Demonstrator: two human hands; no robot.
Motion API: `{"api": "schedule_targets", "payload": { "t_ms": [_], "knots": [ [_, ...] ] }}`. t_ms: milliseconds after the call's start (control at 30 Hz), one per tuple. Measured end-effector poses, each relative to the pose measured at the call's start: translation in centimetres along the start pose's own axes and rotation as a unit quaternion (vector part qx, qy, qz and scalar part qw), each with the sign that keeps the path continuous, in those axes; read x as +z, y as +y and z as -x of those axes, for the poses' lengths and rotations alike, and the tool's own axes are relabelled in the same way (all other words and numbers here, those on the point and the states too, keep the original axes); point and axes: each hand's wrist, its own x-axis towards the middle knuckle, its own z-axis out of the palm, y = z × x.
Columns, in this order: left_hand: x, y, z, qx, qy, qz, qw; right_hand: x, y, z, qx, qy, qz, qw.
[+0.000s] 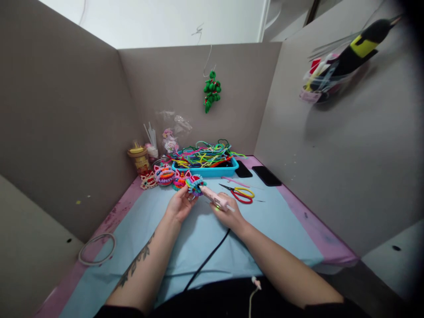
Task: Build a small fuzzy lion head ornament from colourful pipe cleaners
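Observation:
My left hand (180,204) holds a small multicoloured pipe-cleaner piece (195,183) by its lower edge, fingers curled under it. My right hand (228,214) grips a pink glue gun (214,198) whose tip touches the piece from the right; a small green light glows on its body and its black cord (207,259) trails back toward me over the light blue mat (281,229).
A blue tray (212,170) full of coloured pipe cleaners stands at the back. Finished pipe-cleaner figures (164,175) lie to its left, next to a jar (139,158). Red-and-yellow scissors (241,193) and two phones (266,176) lie to the right. A tape ring (97,249) rests near left. Grey partitions enclose the desk.

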Motion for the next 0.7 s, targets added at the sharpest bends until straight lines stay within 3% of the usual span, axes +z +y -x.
{"api": "schedule_targets", "payload": {
  "t_ms": [700],
  "knots": [
    [-0.2, -0.07, -0.18, 0.009, 0.005, 0.0, 1.0, 0.03, -0.08, 0.01, 0.031, 0.026, -0.03, 0.999]
  ]
}}
